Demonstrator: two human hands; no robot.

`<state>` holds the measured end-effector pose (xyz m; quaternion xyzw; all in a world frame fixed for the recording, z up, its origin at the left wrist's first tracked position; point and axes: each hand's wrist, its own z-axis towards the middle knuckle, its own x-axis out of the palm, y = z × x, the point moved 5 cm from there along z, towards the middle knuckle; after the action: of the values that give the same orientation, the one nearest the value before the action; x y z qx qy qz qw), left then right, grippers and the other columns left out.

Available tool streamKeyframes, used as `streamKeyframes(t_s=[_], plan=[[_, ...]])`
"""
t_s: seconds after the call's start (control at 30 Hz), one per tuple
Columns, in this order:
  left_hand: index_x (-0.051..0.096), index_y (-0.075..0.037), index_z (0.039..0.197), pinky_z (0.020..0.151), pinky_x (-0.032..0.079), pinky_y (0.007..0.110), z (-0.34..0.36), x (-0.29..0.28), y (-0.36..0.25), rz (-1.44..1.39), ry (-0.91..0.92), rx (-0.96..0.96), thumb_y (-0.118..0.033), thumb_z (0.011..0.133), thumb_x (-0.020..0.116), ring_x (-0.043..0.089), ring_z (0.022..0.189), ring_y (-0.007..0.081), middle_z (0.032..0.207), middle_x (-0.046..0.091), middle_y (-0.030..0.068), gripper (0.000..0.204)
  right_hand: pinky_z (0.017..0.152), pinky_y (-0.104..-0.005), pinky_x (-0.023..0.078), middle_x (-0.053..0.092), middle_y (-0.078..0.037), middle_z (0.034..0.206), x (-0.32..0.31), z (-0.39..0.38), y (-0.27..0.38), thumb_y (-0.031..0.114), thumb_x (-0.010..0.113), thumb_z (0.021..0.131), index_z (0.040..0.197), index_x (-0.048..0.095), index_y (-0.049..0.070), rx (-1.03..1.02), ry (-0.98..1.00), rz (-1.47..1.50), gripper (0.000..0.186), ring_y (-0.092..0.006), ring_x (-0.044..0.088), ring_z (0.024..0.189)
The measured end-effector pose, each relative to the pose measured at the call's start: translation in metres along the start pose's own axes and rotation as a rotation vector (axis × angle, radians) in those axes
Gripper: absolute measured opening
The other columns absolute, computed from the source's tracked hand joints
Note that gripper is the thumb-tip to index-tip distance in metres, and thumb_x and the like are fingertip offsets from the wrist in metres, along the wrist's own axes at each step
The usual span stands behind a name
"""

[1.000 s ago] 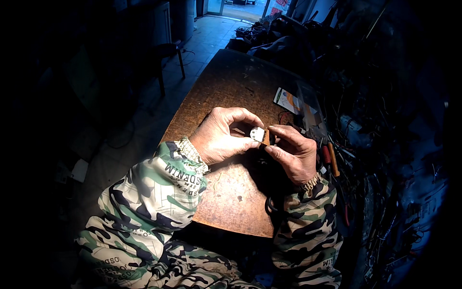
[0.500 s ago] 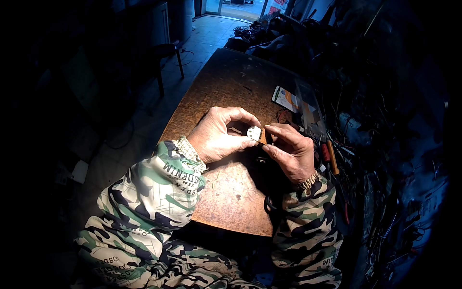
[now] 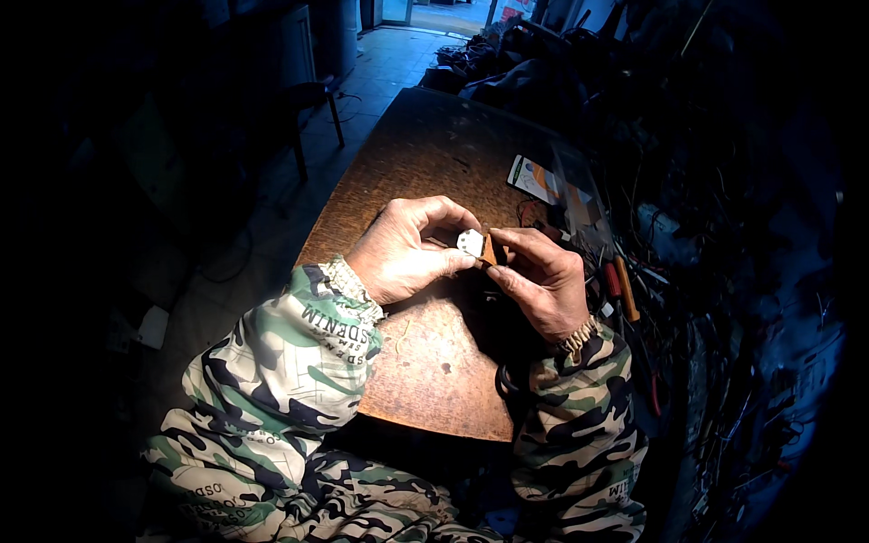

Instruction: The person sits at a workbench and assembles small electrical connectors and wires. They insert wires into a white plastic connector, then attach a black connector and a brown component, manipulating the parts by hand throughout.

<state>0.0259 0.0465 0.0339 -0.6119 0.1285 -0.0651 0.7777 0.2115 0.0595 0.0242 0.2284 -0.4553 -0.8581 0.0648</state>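
Observation:
Over the middle of the wooden table, my left hand (image 3: pixel 407 249) pinches a small white piece (image 3: pixel 470 242) with dark holes in its face, between thumb and forefinger. Its kind is too small to make out; it could be a plug or socket part. My right hand (image 3: pixel 545 276) comes in from the other side, thumb and fingertips closed at the edge of the same piece. Between the right fingertips and the white face a brownish-orange part (image 3: pixel 489 252) shows; whether it is joined to the white piece I cannot tell.
The worn wooden table (image 3: pixel 434 362) has a white and orange card (image 3: pixel 534 178) at its far right. Red-handled (image 3: pixel 612 281) and orange-handled (image 3: pixel 626 290) tools lie beyond my right hand, with tangled wires around. A dark stool (image 3: pixel 312 95) stands on the tiled floor at left.
Both hands have shifted slightly left with the white piece, whose holed face is turned a little differently. The grip of each hand looks the same.

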Motion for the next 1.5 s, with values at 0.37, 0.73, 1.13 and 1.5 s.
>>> streamKeyframes(t_s=[0.37,0.73,1.13,1.5], plan=[[0.068,0.003,0.106,0.069,0.055,0.028,0.004,-0.011,0.006,0.522,-0.124,-0.126,-0.016,0.087,0.074,0.066,0.074,0.0126,0.088,0.071,0.0104,0.027,0.074,-0.0303,0.055,0.071,-0.02,0.096,-0.022,-0.001,-0.003,0.017,0.064,0.093,0.113,0.067,-0.008,0.208,-0.2,-0.245,0.032,-0.0221,0.07,0.083],[0.072,0.002,0.094,0.071,0.054,0.037,-0.001,-0.005,0.023,0.77,0.061,-0.128,-0.025,0.09,0.068,0.071,0.076,0.0267,0.082,0.072,0.0182,0.028,0.063,-0.0454,0.05,0.062,-0.028,0.072,-0.04,-0.003,-0.02,0.029,0.06,0.096,0.082,0.066,-0.005,0.317,-0.168,-0.609,0.038,-0.0438,0.065,0.071],[0.072,0.001,0.095,0.072,0.055,0.038,-0.001,-0.004,0.025,0.906,-0.01,-0.066,-0.026,0.09,0.069,0.072,0.079,0.0323,0.083,0.071,0.0203,0.028,0.058,-0.0423,0.045,0.055,-0.021,0.062,-0.043,-0.004,-0.029,0.033,0.059,0.098,0.076,0.062,-0.007,0.325,-0.141,-0.474,0.045,-0.0313,0.058,0.057],[0.073,0.001,0.098,0.076,0.055,0.04,0.001,-0.003,0.024,0.927,-0.026,-0.056,-0.024,0.09,0.068,0.072,0.083,0.0329,0.089,0.072,0.0208,0.027,0.054,-0.0394,0.039,0.049,-0.013,0.057,-0.046,-0.005,-0.046,0.034,0.058,0.099,0.072,0.06,-0.007,0.354,-0.071,-0.317,0.049,-0.0191,0.048,0.054]])
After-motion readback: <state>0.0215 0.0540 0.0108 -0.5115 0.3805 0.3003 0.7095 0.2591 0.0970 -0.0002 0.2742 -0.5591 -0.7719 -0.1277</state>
